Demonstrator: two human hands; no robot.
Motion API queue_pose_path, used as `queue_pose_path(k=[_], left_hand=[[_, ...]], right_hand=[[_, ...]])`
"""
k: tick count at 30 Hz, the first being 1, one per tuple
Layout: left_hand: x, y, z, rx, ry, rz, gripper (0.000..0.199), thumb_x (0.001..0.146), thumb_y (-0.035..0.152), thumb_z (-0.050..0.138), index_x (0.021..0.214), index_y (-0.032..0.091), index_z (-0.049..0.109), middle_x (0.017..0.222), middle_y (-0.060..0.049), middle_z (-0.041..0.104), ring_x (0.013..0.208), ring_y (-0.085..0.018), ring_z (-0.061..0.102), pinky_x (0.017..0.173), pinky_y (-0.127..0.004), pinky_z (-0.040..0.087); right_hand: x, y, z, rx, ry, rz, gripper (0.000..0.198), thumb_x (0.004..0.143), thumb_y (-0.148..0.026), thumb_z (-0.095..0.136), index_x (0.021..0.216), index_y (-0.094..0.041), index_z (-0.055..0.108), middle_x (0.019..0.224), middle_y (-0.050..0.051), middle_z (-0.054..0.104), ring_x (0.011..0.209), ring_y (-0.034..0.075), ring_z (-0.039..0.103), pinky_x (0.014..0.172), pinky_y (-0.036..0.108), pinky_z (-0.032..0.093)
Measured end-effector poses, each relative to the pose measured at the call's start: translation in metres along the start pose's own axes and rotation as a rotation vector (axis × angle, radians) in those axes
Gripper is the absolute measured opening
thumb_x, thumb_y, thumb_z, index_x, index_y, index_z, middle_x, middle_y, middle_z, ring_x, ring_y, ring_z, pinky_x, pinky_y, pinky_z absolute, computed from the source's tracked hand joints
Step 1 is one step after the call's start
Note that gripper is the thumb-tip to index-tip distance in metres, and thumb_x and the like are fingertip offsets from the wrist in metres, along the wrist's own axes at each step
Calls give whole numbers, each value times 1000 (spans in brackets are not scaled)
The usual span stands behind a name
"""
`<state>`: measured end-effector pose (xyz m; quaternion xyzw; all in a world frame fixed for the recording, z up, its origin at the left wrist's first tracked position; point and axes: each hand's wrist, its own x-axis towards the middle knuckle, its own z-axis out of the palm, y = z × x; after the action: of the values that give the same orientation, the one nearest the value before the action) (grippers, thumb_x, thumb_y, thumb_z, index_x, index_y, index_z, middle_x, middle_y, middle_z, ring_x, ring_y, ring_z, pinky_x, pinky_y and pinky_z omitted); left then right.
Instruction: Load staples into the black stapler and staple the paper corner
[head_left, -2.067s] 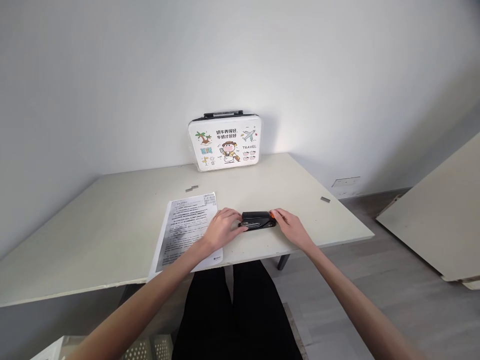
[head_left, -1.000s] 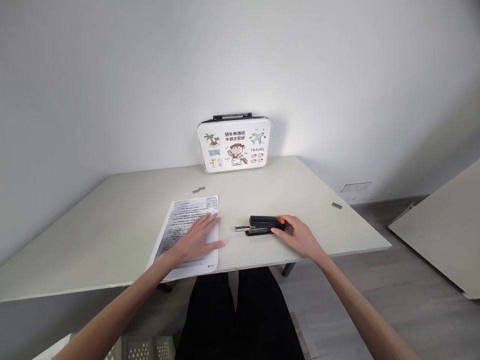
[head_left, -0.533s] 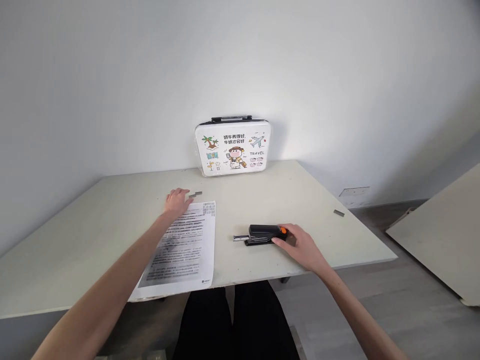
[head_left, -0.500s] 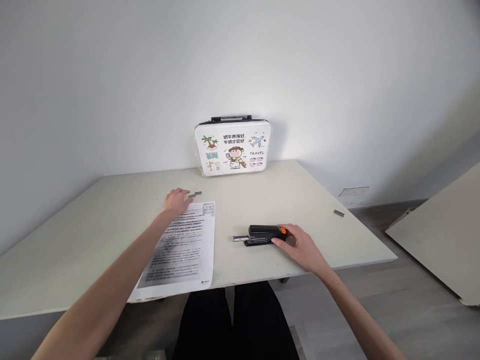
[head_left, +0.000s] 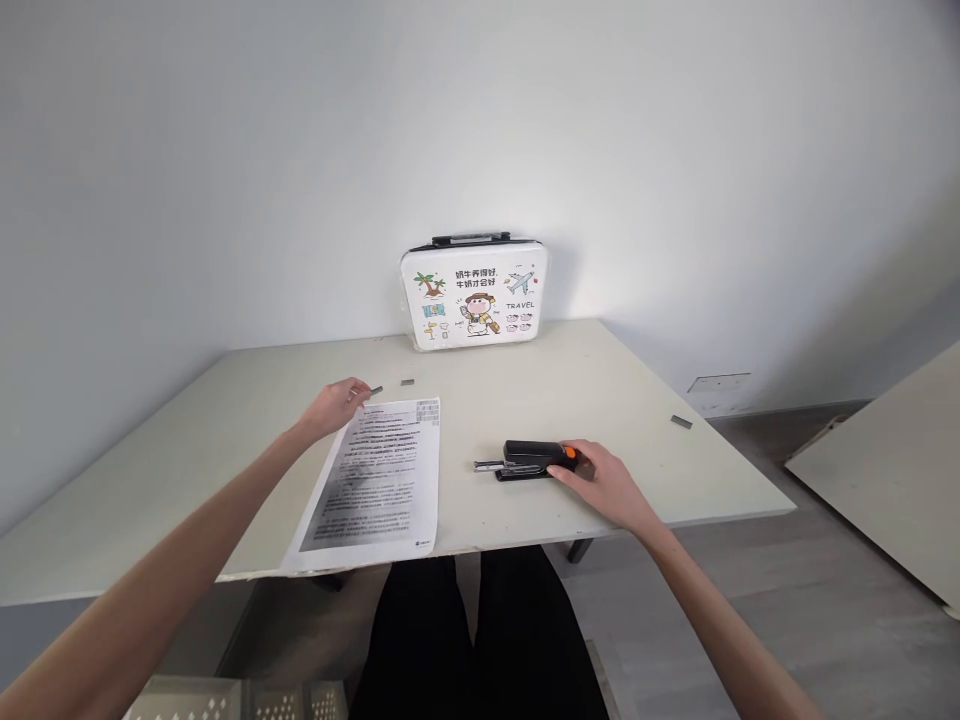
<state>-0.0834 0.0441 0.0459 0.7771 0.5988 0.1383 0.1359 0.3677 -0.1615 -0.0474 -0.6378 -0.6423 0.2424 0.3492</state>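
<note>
My right hand [head_left: 604, 482] is closed round the back end of a black stapler [head_left: 532, 457] with an orange patch. The stapler lies on the table, and its metal staple tray sticks out at the left. My left hand [head_left: 337, 402] pinches a small grey strip of staples [head_left: 376, 390] between thumb and fingertips, just above the top left corner of a printed sheet of paper [head_left: 375, 480]. A second staple strip [head_left: 407, 382] lies on the table to the right of that hand.
A white case [head_left: 475, 293] with cartoon prints stands at the table's back edge, by the wall. Another staple strip [head_left: 681, 422] lies near the right edge of the table [head_left: 600, 380]. A pale board [head_left: 885, 480] is on the right, beyond the floor.
My left hand has picked up one staple strip and drawn it a little left, apart from the other strip. My right hand stays on the stapler. The view has shifted slightly.
</note>
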Motion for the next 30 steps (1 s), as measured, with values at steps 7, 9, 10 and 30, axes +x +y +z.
queue_pose_path(k=[7,9,10,30], left_hand=[[-64,23,-27,-239,-240,55,65,89,80,51,106,21,71,80,-4,71,74,-20,64,78,-34,53],[-77,29,-29,-415,-296,55,63,89,79,54,105,21,72,81,-5,68,76,-20,62,81,-36,52],[-82,32,-29,-522,-323,53,63,89,79,55,104,20,72,79,-5,66,76,-20,60,81,-37,52],[-98,45,2,-724,-393,-10,51,86,71,69,78,21,69,86,-9,70,101,-27,66,85,-38,54]], right_hand=[[-3,1,2,-1,11,-19,43,92,-64,62,119,-31,68,124,6,73,109,29,69,91,42,58],[-4,0,3,4,5,-11,44,92,-64,61,120,-31,68,125,7,73,110,29,69,93,43,58],[-4,0,3,6,3,-8,44,93,-64,61,120,-30,67,126,7,73,111,29,69,94,43,57],[-6,-3,3,8,-6,1,45,93,-65,60,122,-31,67,125,8,73,111,30,68,95,45,56]])
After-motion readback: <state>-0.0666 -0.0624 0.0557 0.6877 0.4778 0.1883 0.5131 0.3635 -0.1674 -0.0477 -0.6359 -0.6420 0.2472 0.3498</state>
